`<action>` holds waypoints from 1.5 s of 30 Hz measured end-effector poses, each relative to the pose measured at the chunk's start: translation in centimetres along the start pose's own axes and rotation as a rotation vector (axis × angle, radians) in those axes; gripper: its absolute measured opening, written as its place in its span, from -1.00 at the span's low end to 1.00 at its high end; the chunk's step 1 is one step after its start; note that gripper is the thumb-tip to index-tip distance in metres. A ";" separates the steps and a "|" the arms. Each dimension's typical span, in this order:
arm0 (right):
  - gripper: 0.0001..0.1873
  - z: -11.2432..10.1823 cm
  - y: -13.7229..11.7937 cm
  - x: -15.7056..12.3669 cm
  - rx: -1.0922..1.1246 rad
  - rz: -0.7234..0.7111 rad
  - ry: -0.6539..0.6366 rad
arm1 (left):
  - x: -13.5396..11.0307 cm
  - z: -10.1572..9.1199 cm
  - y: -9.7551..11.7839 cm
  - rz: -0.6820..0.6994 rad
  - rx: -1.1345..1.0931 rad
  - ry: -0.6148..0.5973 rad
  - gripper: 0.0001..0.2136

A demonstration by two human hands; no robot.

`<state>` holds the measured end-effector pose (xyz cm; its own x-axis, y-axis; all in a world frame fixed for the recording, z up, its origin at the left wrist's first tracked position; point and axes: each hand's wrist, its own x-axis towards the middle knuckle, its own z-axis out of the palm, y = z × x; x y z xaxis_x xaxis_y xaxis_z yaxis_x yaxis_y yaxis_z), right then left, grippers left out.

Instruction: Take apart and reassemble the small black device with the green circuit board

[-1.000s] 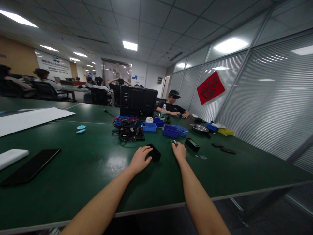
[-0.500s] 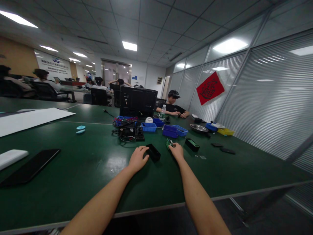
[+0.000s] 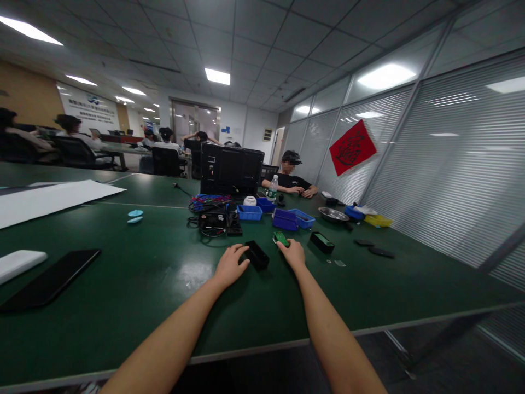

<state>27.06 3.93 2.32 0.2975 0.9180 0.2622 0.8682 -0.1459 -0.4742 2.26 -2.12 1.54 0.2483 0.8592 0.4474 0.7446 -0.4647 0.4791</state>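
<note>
A green circuit board (image 3: 281,238) is pinched in the fingers of my right hand (image 3: 293,254), raised a little over the table with its broad green face showing. My left hand (image 3: 232,264) rests on the table, thumb and index finger apart, at the left side of an open black plastic case (image 3: 257,255). Its fingertips reach the case edge without wrapping round it. Right of my right hand stands a second black case (image 3: 322,242) with a green board inside. Small clear pieces (image 3: 339,263) lie just in front of that case.
Beyond the hands are blue bins (image 3: 286,220), a baseball (image 3: 250,201), a cable-and-device pile (image 3: 213,220), a bottle (image 3: 272,187) and a monitor (image 3: 232,169). A metal dish (image 3: 334,215) sits right. A co-worker (image 3: 290,178) sits across the green table (image 3: 164,284).
My right hand has shifted slightly left with the circuit board and turned it, so its green face now shows more. My left hand and the black case have barely moved.
</note>
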 end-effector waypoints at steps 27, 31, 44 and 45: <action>-0.62 0.5 -2.5 -1.5 0.322 -0.416 -0.239 | 0.5 0.2 -0.7 -0.143 -0.177 -0.063 -0.24; -0.58 0.0 -2.4 -1.3 0.478 -0.251 -0.129 | 0.6 0.1 -0.8 -0.191 -0.225 -0.065 -0.23; -0.58 0.3 -4.0 -3.1 0.823 -0.446 -0.387 | 0.8 0.6 -1.4 -0.214 -0.210 -0.049 -0.20; -0.59 0.3 -4.0 -3.1 0.794 -0.456 -0.388 | 0.8 0.6 -1.4 -0.212 -0.212 -0.048 -0.20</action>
<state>22.49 1.79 3.13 -0.2724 0.9026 0.3332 0.3075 0.4098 -0.8588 1.77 -0.70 0.78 0.1342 0.9487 0.2864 0.6382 -0.3039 0.7074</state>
